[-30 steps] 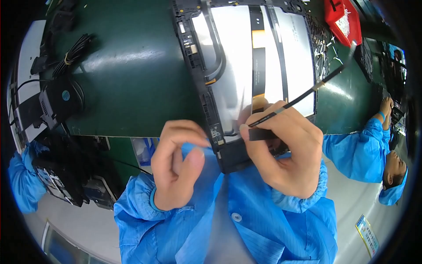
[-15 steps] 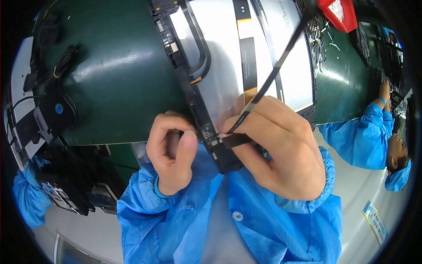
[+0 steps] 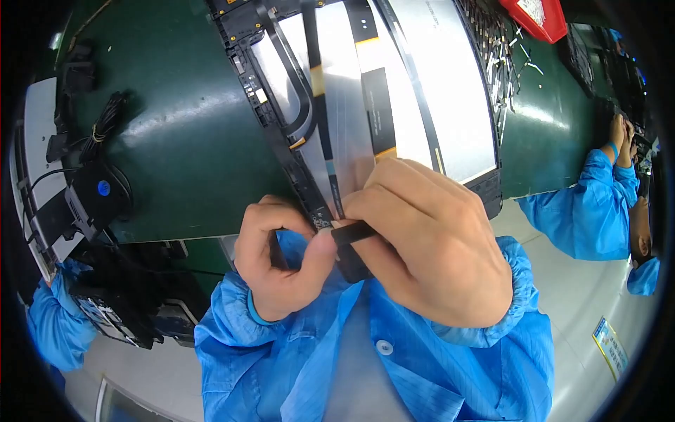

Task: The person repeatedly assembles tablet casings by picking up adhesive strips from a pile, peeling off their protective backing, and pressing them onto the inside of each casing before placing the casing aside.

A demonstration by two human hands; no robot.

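Note:
An opened flat device with a silver panel (image 3: 457,91) and a black frame (image 3: 278,137) lies at a slant before me. My right hand (image 3: 436,243) pinches a black flex cable (image 3: 320,116) close to its lower end, over the frame's near corner. From there the cable runs up across the silver panel. My left hand (image 3: 281,257) is curled at the frame's left edge. Its thumb and forefinger come together beside my right fingertips, by a small circuit board (image 3: 321,216). What lies between those left fingertips is hidden.
Many loose small strips (image 3: 500,67) lie right of the device, near a red bin (image 3: 540,17). A bundled cord (image 3: 105,126) and a black adapter-like box (image 3: 95,197) sit at left on the green table (image 3: 183,155). A co-worker's blue sleeve (image 3: 587,218) shows at right.
The flex cable's long part has swung left, from slanting up to the right to lying across the silver panel. My left thumb has moved in to the board, and the device appears further left.

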